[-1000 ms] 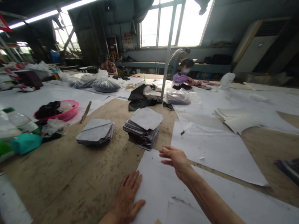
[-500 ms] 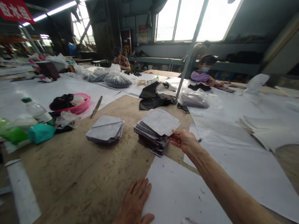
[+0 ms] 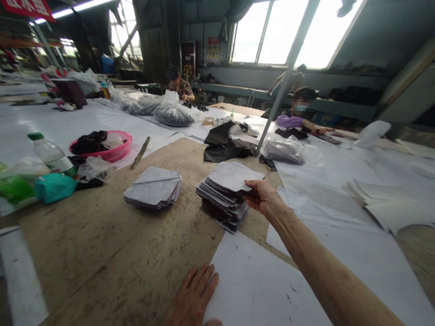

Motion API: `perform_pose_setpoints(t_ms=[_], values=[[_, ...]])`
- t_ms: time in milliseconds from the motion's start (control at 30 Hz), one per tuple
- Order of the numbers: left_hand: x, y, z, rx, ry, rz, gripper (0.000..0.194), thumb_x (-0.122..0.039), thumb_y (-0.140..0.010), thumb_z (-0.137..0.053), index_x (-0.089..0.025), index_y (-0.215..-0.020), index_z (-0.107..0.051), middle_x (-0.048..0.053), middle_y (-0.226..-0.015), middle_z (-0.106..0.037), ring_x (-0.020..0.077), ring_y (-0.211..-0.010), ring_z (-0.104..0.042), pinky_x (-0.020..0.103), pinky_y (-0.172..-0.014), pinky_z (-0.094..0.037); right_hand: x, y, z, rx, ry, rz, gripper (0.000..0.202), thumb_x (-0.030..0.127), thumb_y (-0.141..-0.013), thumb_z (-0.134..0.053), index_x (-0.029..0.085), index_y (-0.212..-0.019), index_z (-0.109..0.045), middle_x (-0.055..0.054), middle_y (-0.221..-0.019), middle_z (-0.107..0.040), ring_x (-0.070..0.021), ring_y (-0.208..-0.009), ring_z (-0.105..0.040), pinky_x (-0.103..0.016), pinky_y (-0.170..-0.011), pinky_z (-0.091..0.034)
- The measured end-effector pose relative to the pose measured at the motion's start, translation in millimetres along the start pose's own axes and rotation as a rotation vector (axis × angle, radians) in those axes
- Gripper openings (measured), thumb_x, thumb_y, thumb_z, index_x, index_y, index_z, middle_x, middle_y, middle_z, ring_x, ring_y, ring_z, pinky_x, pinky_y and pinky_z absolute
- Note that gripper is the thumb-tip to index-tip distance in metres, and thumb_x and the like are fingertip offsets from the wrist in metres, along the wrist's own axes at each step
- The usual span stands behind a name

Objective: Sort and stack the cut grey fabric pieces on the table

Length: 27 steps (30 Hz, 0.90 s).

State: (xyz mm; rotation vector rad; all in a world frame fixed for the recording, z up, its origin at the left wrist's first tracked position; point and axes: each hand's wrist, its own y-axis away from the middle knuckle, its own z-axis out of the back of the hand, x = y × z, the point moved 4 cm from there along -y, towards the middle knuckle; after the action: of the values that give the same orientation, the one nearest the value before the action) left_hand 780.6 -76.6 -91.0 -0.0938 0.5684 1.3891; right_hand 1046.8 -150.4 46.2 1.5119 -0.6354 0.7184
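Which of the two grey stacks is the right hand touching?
The taller right-hand stack; the right hand pinches its top sheet. The flatter left stack lies untouched.

Two hands (image 3: 263, 197) (image 3: 193, 307). Two stacks (image 3: 223, 197) (image 3: 153, 189) of grey pieces. One pink bowl (image 3: 112, 152). One bottle (image 3: 50, 154). Two people (image 3: 296, 113) (image 3: 179, 85) sit far back.

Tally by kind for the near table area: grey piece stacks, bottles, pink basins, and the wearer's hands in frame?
Stacks of grey cut pieces: 2, the left stack and the right stack
Plastic bottle: 1
Pink basin: 1
Wearer's hands: 2, the left hand flat at the white paper sheet, the right hand pinching the right stack's top piece
Total: 6
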Motion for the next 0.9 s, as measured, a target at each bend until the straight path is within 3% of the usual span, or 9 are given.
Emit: perform_pose_setpoints(t_ms=[200, 600, 800, 900], values=[[4, -1, -4.7, -0.068, -0.02, -0.034, 0.082, -0.045, -0.079, -0.054, -0.02, -0.144, -0.01, 0.009, -0.15, -0.012, 0.0281, -0.138, -0.01, 0.056, -0.112, -0.017, -4, -8, -7, 0.03, -0.138, 0.032, 0.011, 0.021, -0.094, -0.056, 0.012, -0.101, -0.056, 0.0, -0.08, -0.055, -0.0103, -0.059, -0.054, -0.022, -0.052, -0.05], [6, 0, -6.8, -0.101, -0.071, -0.066, 0.08, -0.046, -0.082, -0.049, -0.02, -0.144, -0.006, 0.009, -0.15, -0.01, 0.0282, -0.138, -0.009, 0.054, -0.112, -0.02, 8, -11, -7, 0.166, -0.466, -0.012, 0.015, 0.025, -0.097, -0.051, 0.011, -0.097, -0.055, -0.002, -0.082, -0.056, -0.0099, -0.061, -0.055, -0.016, -0.045, -0.046], [6, 1, -9.5, -0.086, -0.111, -0.061, 0.079, -0.047, -0.083, -0.048, -0.02, -0.144, -0.005, 0.009, -0.15, -0.009, 0.0278, -0.138, -0.01, 0.054, -0.111, -0.021, 28, 7, 8, 0.197, -0.57, 0.066, 0.013, 0.02, -0.098, -0.048, 0.011, -0.09, -0.054, -0.001, -0.079, -0.055, -0.0092, -0.059, -0.055, -0.014, -0.041, -0.042], [7, -1, -12.3, -0.106, -0.129, -0.079, 0.079, -0.048, -0.084, -0.045, -0.02, -0.144, -0.003, 0.01, -0.15, -0.011, 0.0282, -0.138, -0.012, 0.054, -0.11, -0.024, 23, 17, 25, 0.187, -0.571, 0.086, 0.017, 0.015, -0.096, -0.046, 0.011, -0.08, -0.053, 0.001, -0.073, -0.054, -0.0089, -0.056, -0.054, -0.014, -0.04, -0.04]])
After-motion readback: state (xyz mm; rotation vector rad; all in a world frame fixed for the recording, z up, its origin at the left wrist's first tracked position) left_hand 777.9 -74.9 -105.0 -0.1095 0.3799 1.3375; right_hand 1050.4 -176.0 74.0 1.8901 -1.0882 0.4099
